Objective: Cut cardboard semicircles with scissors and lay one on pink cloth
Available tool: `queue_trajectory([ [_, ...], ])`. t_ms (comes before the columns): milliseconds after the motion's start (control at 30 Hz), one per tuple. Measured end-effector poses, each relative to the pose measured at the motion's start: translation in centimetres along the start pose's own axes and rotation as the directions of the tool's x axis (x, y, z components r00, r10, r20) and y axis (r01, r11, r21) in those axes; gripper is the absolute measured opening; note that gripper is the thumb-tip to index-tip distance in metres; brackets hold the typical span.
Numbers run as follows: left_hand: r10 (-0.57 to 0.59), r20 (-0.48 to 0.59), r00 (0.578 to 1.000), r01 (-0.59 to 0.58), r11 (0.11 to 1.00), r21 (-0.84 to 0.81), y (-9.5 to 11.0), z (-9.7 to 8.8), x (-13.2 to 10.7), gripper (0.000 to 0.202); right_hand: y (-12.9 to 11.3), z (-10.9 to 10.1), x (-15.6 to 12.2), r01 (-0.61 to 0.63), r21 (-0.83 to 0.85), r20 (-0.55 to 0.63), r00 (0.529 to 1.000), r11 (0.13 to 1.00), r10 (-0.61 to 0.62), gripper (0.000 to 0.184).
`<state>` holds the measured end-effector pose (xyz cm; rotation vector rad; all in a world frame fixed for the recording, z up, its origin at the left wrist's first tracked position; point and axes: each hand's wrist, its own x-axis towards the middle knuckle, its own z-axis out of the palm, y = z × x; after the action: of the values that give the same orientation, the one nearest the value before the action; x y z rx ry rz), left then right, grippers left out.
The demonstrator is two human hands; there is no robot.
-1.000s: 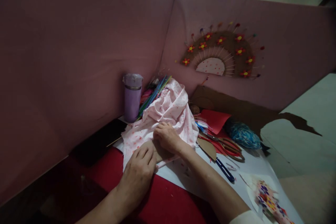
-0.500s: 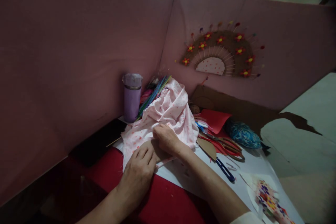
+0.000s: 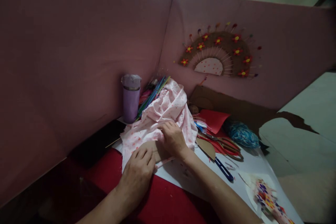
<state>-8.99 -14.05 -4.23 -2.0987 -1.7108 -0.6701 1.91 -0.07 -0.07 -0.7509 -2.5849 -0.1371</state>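
Observation:
A rounded brown cardboard piece (image 3: pixel 151 147) lies on pink-and-white dotted fabric (image 3: pixel 168 103), which is bunched up behind it and spread flatter in front. My left hand (image 3: pixel 139 171) has its bent fingers on the near left of the cardboard, holding it against the cloth; the thumb is hidden. Over the right edge of the cardboard is my right hand (image 3: pixel 173 140), its fingers curled toward the fabric. Whatever its fingertips pinch is too small or hidden to make out.
At the left stands a purple bottle (image 3: pixel 131 101). Scissors (image 3: pixel 227 145), a dark-handled cutter (image 3: pixel 223 168), another cardboard piece (image 3: pixel 206 148), red paper (image 3: pixel 214 119) and blue yarn (image 3: pixel 243 134) lie to the right. A decorated cardboard arch (image 3: pixel 217 49) hangs on the pink wall.
My right hand has shifted slightly right along the cardboard, uncovering more of its upper edge, and its fingers are a little less curled. My left hand has stayed on the cardboard.

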Motion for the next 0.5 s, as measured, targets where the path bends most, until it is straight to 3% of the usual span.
queue_trajectory([
  [233, 0.032, -0.009, 0.999, -0.032, 0.998, 0.058, 0.1, 0.0, 0.0, 0.020, 0.8, 0.1, -2.1, 0.111, 0.036, 0.169, 0.979, 0.993, -0.116, 0.019],
  [367, 0.044, -0.023, 0.999, -0.042, 0.997, 0.060, 0.0, -0.1, 0.1, 0.019, 1.1, -0.1, -1.5, 0.044, 0.049, 0.113, 0.992, 0.998, -0.049, 0.024],
  [500, 0.064, -0.024, 0.998, -0.062, 0.996, 0.068, 0.0, -0.2, 0.1, 0.022, 0.6, 0.1, 0.0, 0.158, 0.038, 0.233, 0.959, 0.987, -0.162, 0.029],
])
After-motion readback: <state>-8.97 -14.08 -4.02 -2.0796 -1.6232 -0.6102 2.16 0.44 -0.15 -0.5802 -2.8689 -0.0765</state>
